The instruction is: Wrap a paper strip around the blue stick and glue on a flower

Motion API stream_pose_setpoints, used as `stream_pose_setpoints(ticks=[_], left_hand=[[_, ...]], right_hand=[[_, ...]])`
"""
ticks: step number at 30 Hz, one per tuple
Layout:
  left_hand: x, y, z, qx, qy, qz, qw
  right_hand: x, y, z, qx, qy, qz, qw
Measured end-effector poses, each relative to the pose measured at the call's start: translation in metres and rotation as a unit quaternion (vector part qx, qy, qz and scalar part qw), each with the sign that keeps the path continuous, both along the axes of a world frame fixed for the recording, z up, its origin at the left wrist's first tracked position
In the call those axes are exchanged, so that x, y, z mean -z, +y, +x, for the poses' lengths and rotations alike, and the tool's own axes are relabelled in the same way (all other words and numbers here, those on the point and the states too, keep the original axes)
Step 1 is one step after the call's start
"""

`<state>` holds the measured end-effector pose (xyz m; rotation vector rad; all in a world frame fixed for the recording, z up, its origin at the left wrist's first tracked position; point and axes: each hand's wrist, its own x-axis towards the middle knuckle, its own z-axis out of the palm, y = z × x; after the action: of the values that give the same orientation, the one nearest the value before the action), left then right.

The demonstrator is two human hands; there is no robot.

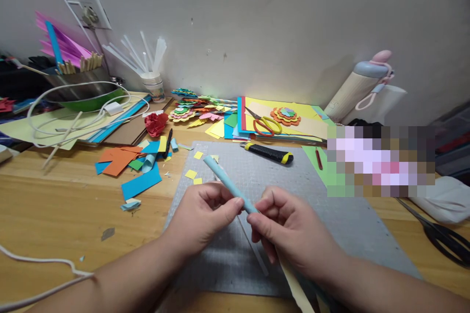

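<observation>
A slim light-blue paper tube (225, 178) is held at a slant over the grey cutting mat (352, 249). My left hand (205, 215) is closed on its middle, thumb on top. My right hand (290, 230) pinches the lower end. From under the right hand a cream paper strip (292, 281) hangs toward the mat's front edge; whether it joins the tube is hidden by the fingers. A thin white stick (253, 244) lies on the mat below the hands. Beyond them lies a black and yellow utility knife (270, 153).
Blue and orange paper scraps (141, 187) lie left, near a crumpled red paper (155, 123). Scissors (265, 124) and a layered paper flower (285, 115) rest on stacked paper at the back. A bottle (354, 85) leans right; black-handled scissors (446, 242) lie at the right edge.
</observation>
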<state>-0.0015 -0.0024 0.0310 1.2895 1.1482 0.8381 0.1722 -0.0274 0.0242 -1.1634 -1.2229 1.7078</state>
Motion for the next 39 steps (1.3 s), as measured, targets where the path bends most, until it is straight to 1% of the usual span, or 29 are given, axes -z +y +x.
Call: stream_pose_setpoints(ticks=[4, 6, 9, 11, 12, 13, 16, 18, 20, 23, 25, 30, 32, 36, 39], left_hand=[[-0.001, 0.001, 0.001, 0.027, -0.036, -0.041, 0.998], [-0.001, 0.0, 0.001, 0.037, -0.061, -0.051, 0.996], [0.001, 0.0, 0.002, 0.041, -0.081, -0.065, 0.994], [0.003, -0.001, 0.002, 0.049, -0.099, -0.068, 0.991], [0.004, -0.001, 0.002, 0.054, -0.109, -0.068, 0.99], [0.005, -0.002, 0.002, 0.056, -0.116, -0.068, 0.989], [0.005, -0.003, 0.003, 0.046, -0.126, -0.068, 0.989], [0.003, -0.003, 0.003, 0.038, -0.142, -0.065, 0.987], [0.001, -0.002, 0.003, 0.036, -0.163, -0.053, 0.985], [0.0, 0.0, 0.002, 0.03, -0.175, -0.03, 0.984], [0.001, 0.001, 0.001, 0.028, -0.183, -0.021, 0.982], [0.004, 0.001, 0.0, 0.042, -0.21, -0.015, 0.977], [0.004, 0.001, -0.001, 0.047, -0.212, 0.003, 0.976], [0.005, 0.001, -0.002, 0.056, -0.184, 0.067, 0.979], [0.005, 0.002, -0.003, 0.065, -0.142, 0.09, 0.984]], right_hand=[[0.005, -0.005, 0.001, -0.001, -0.049, 0.038, 0.998], [0.007, -0.007, 0.003, -0.002, -0.085, 0.075, 0.994], [0.007, -0.009, 0.005, 0.008, -0.164, 0.171, 0.971], [0.007, -0.008, 0.005, 0.013, -0.194, 0.209, 0.958], [0.006, -0.008, 0.004, 0.012, -0.189, 0.202, 0.961], [0.006, -0.007, 0.004, 0.008, -0.17, 0.176, 0.97], [0.005, -0.004, 0.002, -0.004, -0.061, 0.05, 0.997], [0.004, -0.002, 0.001, -0.022, 0.015, -0.011, 1.0], [0.003, 0.001, 0.002, -0.042, 0.078, -0.038, 0.995], [0.002, 0.004, 0.004, -0.044, 0.147, -0.052, 0.987], [0.001, 0.006, 0.005, -0.039, 0.175, -0.052, 0.983], [-0.004, 0.008, 0.007, -0.046, 0.2, -0.061, 0.977], [-0.005, 0.008, 0.008, -0.051, 0.205, -0.068, 0.975], [-0.003, 0.01, 0.01, -0.053, 0.215, -0.066, 0.973], [0.0, 0.01, 0.01, -0.053, 0.216, -0.066, 0.973]])
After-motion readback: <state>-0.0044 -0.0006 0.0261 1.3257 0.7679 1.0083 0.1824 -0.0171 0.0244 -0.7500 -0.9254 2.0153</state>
